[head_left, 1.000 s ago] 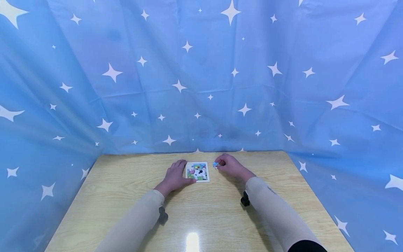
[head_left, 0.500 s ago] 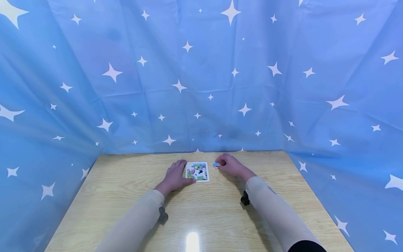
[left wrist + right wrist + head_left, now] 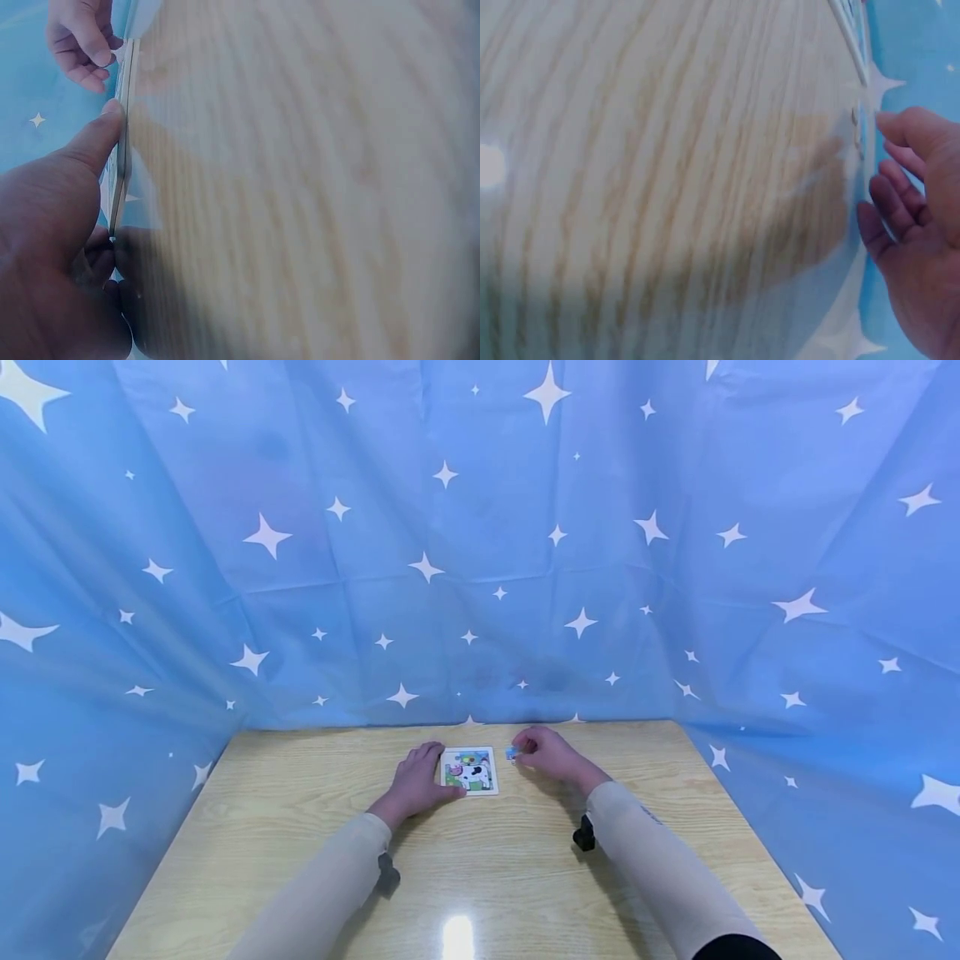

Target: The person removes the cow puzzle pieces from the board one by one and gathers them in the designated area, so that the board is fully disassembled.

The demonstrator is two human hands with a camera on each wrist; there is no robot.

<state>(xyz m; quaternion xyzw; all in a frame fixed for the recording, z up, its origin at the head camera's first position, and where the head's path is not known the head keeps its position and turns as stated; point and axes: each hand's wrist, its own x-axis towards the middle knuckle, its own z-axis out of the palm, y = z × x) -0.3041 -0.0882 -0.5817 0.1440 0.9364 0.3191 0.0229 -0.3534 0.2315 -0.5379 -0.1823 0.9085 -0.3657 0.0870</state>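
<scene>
Near the table's far edge lies a small white-framed jigsaw puzzle point(image 3: 469, 771) with a cow picture. My left hand point(image 3: 418, 778) holds its left side, thumb at the near edge and fingers toward the far left corner. In the left wrist view the thumb point(image 3: 94, 139) presses against the puzzle's edge point(image 3: 118, 176). A loose blue jigsaw piece point(image 3: 511, 753) lies on the table just right of the frame. My right hand point(image 3: 551, 753) is over that piece's right side, thumb and finger apart around it. In the right wrist view the thumb tip sits slightly off the piece point(image 3: 857, 129).
A light wood table point(image 3: 480, 860) reaches toward me, with a bright light reflection on its near part. Blue star-patterned cloth point(image 3: 480, 568) hangs behind the table and along both sides. Each forearm wears a black wrist camera, such as the one on the right point(image 3: 583, 833).
The loose piece looks slightly turned under the right fingers, and less of its lower end shows. The left hand and the framed puzzle stay in place.
</scene>
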